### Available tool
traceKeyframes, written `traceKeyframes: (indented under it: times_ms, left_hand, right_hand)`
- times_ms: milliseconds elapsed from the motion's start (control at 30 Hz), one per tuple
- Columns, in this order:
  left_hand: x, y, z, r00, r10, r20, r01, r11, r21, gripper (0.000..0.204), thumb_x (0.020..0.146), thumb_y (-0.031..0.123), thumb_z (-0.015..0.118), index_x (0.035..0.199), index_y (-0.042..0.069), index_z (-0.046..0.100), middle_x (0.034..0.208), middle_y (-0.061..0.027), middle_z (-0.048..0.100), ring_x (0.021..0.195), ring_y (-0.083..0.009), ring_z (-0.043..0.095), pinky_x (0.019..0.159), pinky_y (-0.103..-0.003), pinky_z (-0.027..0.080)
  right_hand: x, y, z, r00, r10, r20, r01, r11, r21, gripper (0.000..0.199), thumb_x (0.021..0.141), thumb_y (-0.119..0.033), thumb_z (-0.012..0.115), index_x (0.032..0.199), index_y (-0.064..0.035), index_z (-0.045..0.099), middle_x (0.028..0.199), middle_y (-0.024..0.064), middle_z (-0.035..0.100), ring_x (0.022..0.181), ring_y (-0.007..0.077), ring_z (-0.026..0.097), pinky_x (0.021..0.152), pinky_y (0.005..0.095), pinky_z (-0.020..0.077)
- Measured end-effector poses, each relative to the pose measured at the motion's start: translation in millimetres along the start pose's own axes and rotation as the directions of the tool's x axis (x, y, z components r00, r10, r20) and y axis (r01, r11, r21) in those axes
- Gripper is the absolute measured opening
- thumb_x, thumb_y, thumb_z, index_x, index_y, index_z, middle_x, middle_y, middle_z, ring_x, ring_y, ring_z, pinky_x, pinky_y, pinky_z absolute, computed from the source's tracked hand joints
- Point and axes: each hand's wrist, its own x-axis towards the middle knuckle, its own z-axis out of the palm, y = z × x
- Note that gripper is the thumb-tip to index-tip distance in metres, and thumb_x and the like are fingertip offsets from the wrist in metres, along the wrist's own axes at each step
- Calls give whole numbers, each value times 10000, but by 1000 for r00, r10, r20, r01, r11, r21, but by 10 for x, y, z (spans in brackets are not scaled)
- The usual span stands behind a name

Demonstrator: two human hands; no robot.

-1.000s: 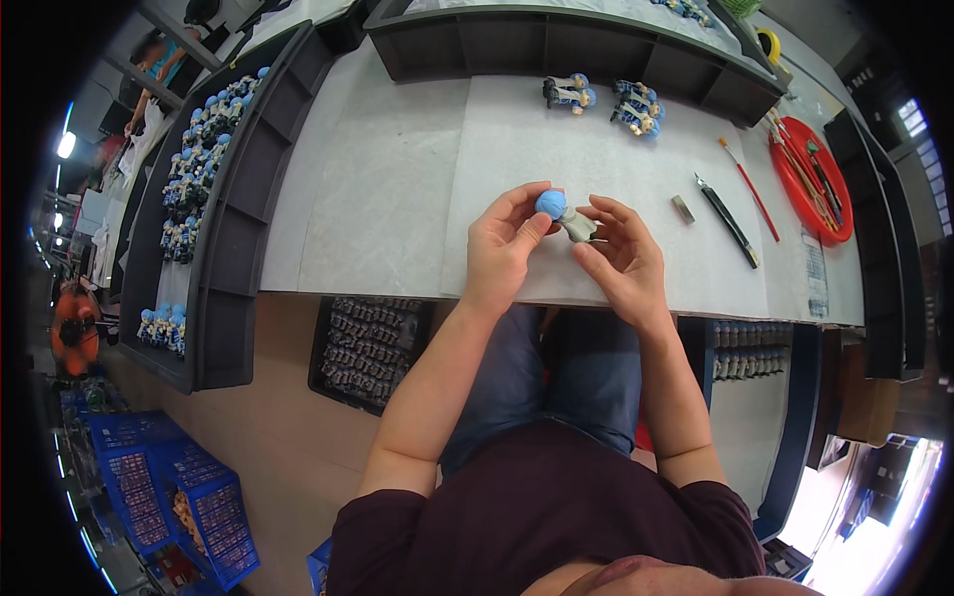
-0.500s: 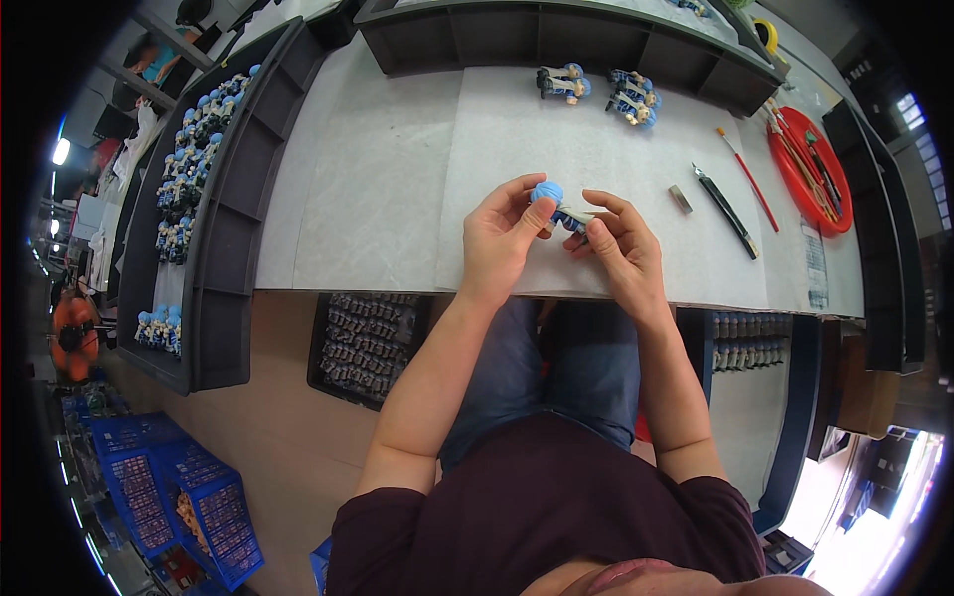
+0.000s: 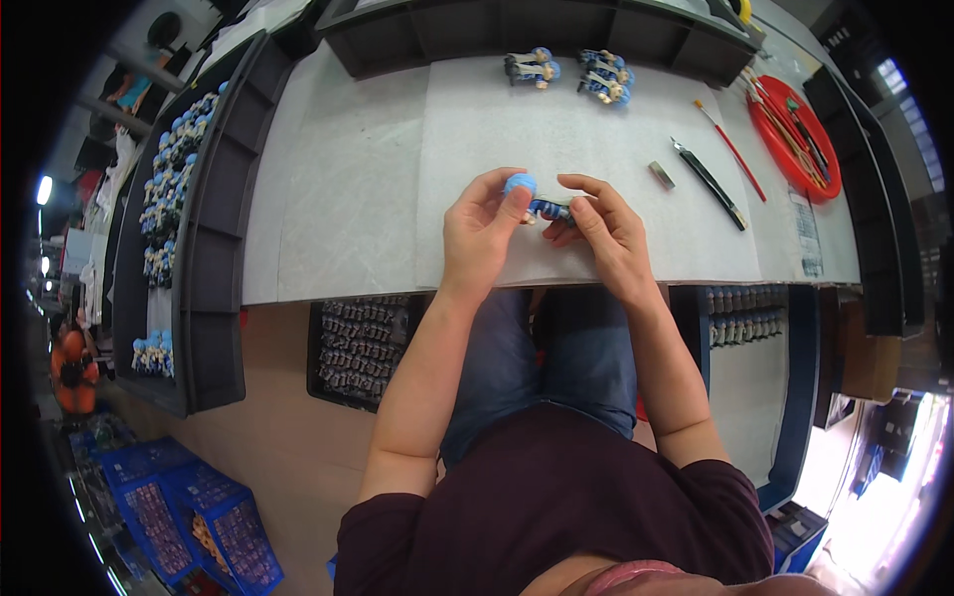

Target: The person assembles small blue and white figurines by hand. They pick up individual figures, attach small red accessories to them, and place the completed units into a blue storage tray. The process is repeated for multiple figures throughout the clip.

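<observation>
"Light blue covered the head of the figurine (image 3: 548,209) that person had," said one. "Where exactly was it?"

"Just above the pale worktop (image 3: 343,179), near the front edge, lying crosswise between the two hands with its head to the left."

"How did the left hand (image 3: 477,223) have it?"

"In a pinch. Thumb and fingers were closed around the head end, the thumb lying over the rim of the blue."

"And the right hand (image 3: 616,236)?"

"Half open, loosely curled. Its thumb was at the figurine's lower end, and the index finger arched free above. What the fingers underneath touched, I couldn't tell."

"What lay around them?"

"Beyond the hands, two clusters of similar figurines (image 3: 606,78) lay before a dark grey crate (image 3: 462,42). Off to the right came a small grey block (image 3: 661,176), a black pen-shaped tool (image 3: 710,185), a red-handled brush (image 3: 733,152), then a red tray (image 3: 821,194) holding slim tools (image 3: 803,139)."

"And on the left?"

"A second crate (image 3: 212,238) stood beside the worktop, with many blue-headed figurines (image 3: 164,214) inside."
</observation>
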Motion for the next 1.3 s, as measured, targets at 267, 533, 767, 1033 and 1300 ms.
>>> traceKeyframes:
  times_ms: [267, 533, 767, 1033, 1300]
  left_hand:
    - [-13, -5, -53, 999, -34, 5, 34, 998, 51, 328, 924, 229, 527, 1143, -15, 552, 952, -110, 637, 792, -97, 569, 688, -223, 471]
    - [17, -5, -30, 997, -29, 76, 23, 997, 71, 337, 935, 244, 501, 1158, -5, 546, 961, -112, 640, 760, -92, 583, 664, -219, 472]
    - [2, 11, -66, 994, -47, 97, 36, 993, 112, 338, 936, 252, 498, 1161, 9, 566, 941, -90, 647, 772, -82, 563, 655, -214, 456]
    - [1, 2, -96, 987, -75, 144, 64, 995, 79, 339, 938, 238, 493, 1168, -1, 564, 925, -82, 648, 796, -89, 565, 663, -218, 454]
    - [-4, -4, -68, 990, -68, 125, 65, 998, 25, 314, 911, 233, 551, 1118, 2, 604, 824, -14, 625, 689, -46, 525, 611, -191, 440]
  right_hand:
    - [-7, -56, -146, 954, -281, -105, 212, 878, -429, 260, 842, -102, 605, 1078, 3, 574, 1007, 111, 619, 842, 164, 605, 711, 288, 496]
    - [261, -176, -1453, 925, -366, -108, 8, 302, -953, 247, 787, -24, 590, 1034, -21, 603, 961, 139, 617, 889, 277, 588, 783, 352, 451]
    - [211, -335, -970, 929, -308, -206, -43, 463, -885, 216, 864, -24, 497, 1060, -5, 586, 883, 166, 603, 771, 266, 587, 701, 333, 451]
    - [-35, -430, -88, 877, -361, 317, 461, 443, -769, 186, 784, -52, 631, 966, -26, 606, 813, 113, 600, 685, 279, 586, 607, 338, 466]
    - [61, -351, -60, 824, -393, 409, 547, 357, -757, 145, 745, -114, 679, 873, -52, 648, 662, 68, 590, 609, 223, 575, 525, 330, 448]
